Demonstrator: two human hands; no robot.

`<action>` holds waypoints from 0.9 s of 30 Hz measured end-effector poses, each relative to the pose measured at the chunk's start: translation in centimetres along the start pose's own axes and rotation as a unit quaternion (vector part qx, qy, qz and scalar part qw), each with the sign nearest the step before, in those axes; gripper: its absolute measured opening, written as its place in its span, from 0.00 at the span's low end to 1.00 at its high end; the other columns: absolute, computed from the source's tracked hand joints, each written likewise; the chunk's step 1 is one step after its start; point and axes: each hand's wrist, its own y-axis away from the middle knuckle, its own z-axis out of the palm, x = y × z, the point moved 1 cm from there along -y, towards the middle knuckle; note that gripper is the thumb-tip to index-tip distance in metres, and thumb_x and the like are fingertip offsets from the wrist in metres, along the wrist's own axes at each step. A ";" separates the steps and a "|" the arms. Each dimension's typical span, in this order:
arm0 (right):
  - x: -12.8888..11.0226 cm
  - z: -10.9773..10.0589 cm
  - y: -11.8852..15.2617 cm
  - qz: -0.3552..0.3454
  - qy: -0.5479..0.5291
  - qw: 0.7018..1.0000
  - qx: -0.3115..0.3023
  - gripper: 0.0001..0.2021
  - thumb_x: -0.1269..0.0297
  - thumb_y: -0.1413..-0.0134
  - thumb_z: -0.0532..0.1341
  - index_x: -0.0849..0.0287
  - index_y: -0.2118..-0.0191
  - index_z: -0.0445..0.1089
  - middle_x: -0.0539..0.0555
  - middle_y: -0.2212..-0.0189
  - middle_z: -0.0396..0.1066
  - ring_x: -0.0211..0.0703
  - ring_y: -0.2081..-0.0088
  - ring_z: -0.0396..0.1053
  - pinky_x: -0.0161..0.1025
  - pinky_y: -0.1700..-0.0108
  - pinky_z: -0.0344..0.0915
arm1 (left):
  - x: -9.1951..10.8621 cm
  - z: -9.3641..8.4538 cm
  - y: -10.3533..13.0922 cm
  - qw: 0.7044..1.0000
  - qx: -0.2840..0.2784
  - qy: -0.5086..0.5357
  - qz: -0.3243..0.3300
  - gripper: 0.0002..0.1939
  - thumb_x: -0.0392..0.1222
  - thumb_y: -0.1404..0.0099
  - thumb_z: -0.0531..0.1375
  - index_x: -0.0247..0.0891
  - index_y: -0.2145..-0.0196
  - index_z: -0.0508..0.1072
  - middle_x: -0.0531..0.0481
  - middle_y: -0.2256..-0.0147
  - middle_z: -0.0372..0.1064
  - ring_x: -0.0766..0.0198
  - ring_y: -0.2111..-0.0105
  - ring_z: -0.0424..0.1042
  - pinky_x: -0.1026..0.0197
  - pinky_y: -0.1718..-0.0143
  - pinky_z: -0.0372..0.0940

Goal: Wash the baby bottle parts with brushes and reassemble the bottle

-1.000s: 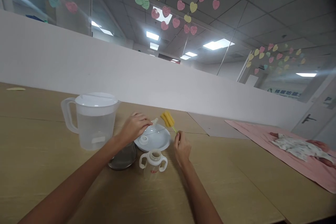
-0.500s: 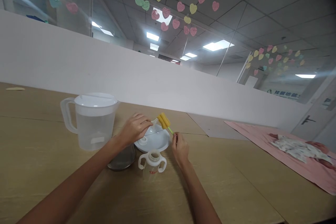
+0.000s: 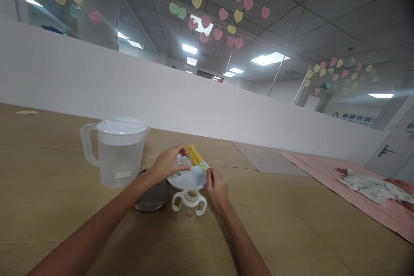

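Note:
Fingers of my left hand [image 3: 171, 163] are curved round a small clear nipple [image 3: 188, 161], partly hidden by them. My right hand [image 3: 217, 186] grips the green handle of a yellow sponge brush [image 3: 195, 155], whose head touches or nearly touches the nipple. Both are above a white plate [image 3: 194, 177] with a white ring [image 3: 177, 176] on it. In front of the plate stands an uncapped clear bottle [image 3: 186, 214] with two white handles. A dark grey shallow dish [image 3: 153, 197] lies beneath my left wrist.
A lidded clear pitcher [image 3: 120, 155] stands at the left on the wooden table [image 3: 284, 224]. Toward the right lies a pink cloth [image 3: 326, 177] with a doll in patterned clothes [image 3: 365, 185] on it. A white wall [image 3: 194, 103] runs behind the table.
The brush head has moved slightly left and down, closer to my left hand. My left fingers have spread from a pinch into a wider curve round the nipple. The view has shifted slightly.

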 end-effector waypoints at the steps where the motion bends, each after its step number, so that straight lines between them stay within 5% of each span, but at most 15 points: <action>1: 0.0 0.1 0.0 -0.008 0.004 1.000 0.000 0.18 0.63 0.39 0.42 0.62 0.66 0.66 0.54 0.76 0.68 0.37 0.74 0.65 0.32 0.72 0.55 | 0.1 0.0 0.0 1.000 -0.002 -0.004 -0.002 0.20 0.47 0.55 0.65 0.39 0.65 0.65 0.53 0.66 0.69 0.62 0.66 0.68 0.62 0.65 0.62; 9: 0.0 0.3 0.0 -0.002 0.077 0.997 -0.010 0.17 0.64 0.39 0.42 0.62 0.68 0.66 0.53 0.76 0.68 0.36 0.77 0.64 0.32 0.75 0.50 | 0.7 0.3 0.3 0.983 -0.052 -0.158 0.078 0.13 0.45 0.49 0.64 0.38 0.67 0.67 0.51 0.66 0.70 0.62 0.68 0.67 0.63 0.68 0.57; 15: 0.4 0.1 -0.4 0.037 0.145 0.988 -0.044 0.14 0.67 0.42 0.46 0.61 0.71 0.67 0.51 0.77 0.67 0.34 0.79 0.61 0.34 0.76 0.44 | -0.8 -0.2 0.3 0.962 -0.201 -0.185 -0.033 0.11 0.45 0.51 0.63 0.38 0.75 0.66 0.55 0.75 0.68 0.65 0.75 0.66 0.65 0.78 0.48; 19: 0.8 -0.3 -0.5 0.064 0.186 0.978 -0.076 0.09 0.69 0.48 0.52 0.59 0.72 0.69 0.51 0.76 0.67 0.35 0.77 0.61 0.35 0.76 0.41 | -1.7 -2.1 0.4 0.950 -0.243 -0.184 -0.062 0.08 0.41 0.54 0.62 0.38 0.76 0.67 0.56 0.76 0.68 0.65 0.75 0.65 0.66 0.79 0.48; 23: 0.8 -0.2 -0.4 0.038 0.203 0.975 -0.086 0.07 0.70 0.53 0.55 0.58 0.73 0.71 0.52 0.76 0.67 0.38 0.72 0.61 0.35 0.74 0.43 | -2.1 -3.6 0.8 0.934 -0.289 -0.187 -0.094 0.06 0.35 0.57 0.61 0.38 0.77 0.67 0.56 0.77 0.68 0.66 0.76 0.65 0.67 0.80 0.50; 27: 0.8 -0.2 -0.4 -0.013 0.219 0.973 -0.078 0.09 0.73 0.56 0.55 0.58 0.72 0.72 0.55 0.75 0.66 0.42 0.67 0.61 0.37 0.69 0.48 | -2.5 -2.8 1.5 0.893 -0.359 -0.229 -0.145 0.07 0.33 0.62 0.63 0.38 0.80 0.68 0.55 0.76 0.70 0.64 0.76 0.66 0.66 0.78 0.54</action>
